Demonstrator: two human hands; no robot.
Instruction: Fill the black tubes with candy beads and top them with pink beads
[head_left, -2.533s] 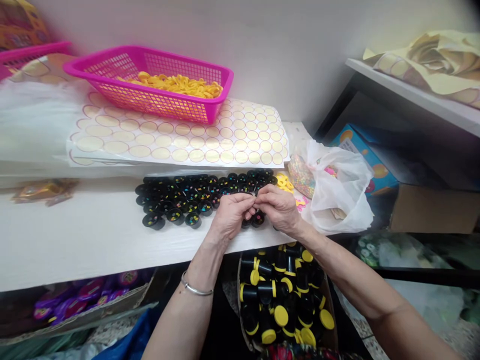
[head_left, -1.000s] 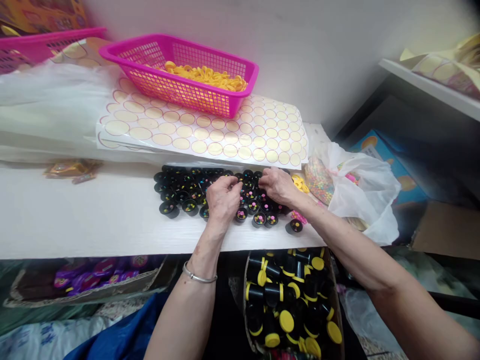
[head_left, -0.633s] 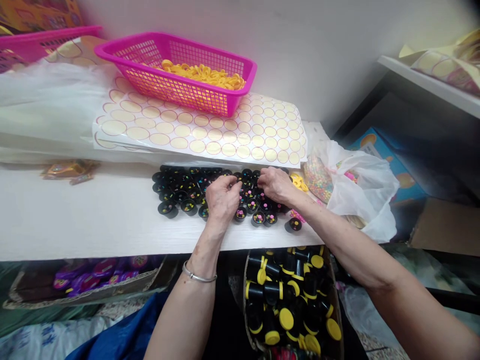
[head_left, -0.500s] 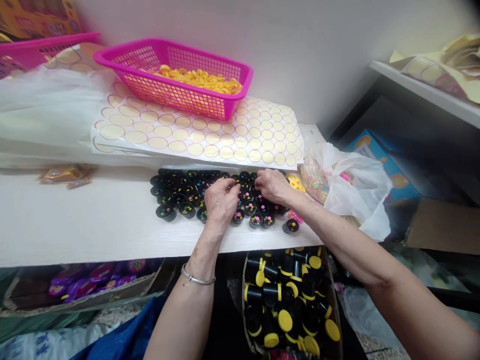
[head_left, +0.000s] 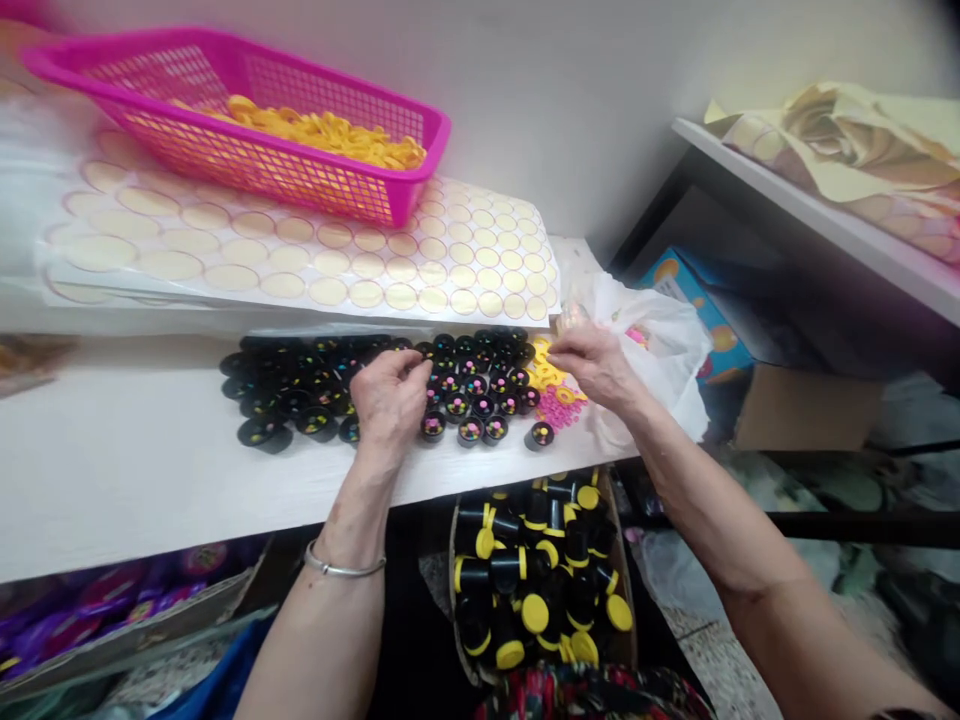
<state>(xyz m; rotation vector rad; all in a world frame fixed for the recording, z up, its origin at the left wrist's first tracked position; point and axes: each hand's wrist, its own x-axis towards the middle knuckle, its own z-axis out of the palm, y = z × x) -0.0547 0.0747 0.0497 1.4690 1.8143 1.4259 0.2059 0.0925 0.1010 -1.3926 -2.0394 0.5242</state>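
- Left hand (head_left: 390, 398): hung, back upward, over the middle of the block of cups, its thumb and forefinger curled close to each other; whether they pinched anything could not be told.
- Right hand (head_left: 596, 365): lay over the right end of the worktop, just beside the yellow rings (head_left: 541, 370), thumb and forefinger drawn together; whether a small piece sat between the tips could not be told.
- Black cups (head_left: 456, 405): stood upright in close rows on the white table (head_left: 165, 480), holding small coloured beads; many to the right of the left hand showed a pink piece on top.
- Single cup (head_left: 539, 436): stood a little apart at the front right, near the table's edge.
- Pink pieces (head_left: 561, 407): lay in a loose heap between the cups and the right wrist, touching the rings.
- White plastic bag (head_left: 671, 325): slumped behind and beside the right hand.
- Pink basket (head_left: 300, 182): rested on sheets of round stickers (head_left: 360, 265) behind the cups, with yellow pieces (head_left: 322, 135) inside.
- Black tubs (head_left: 510, 568): filled a carton below the table's front edge, their lids yellow.
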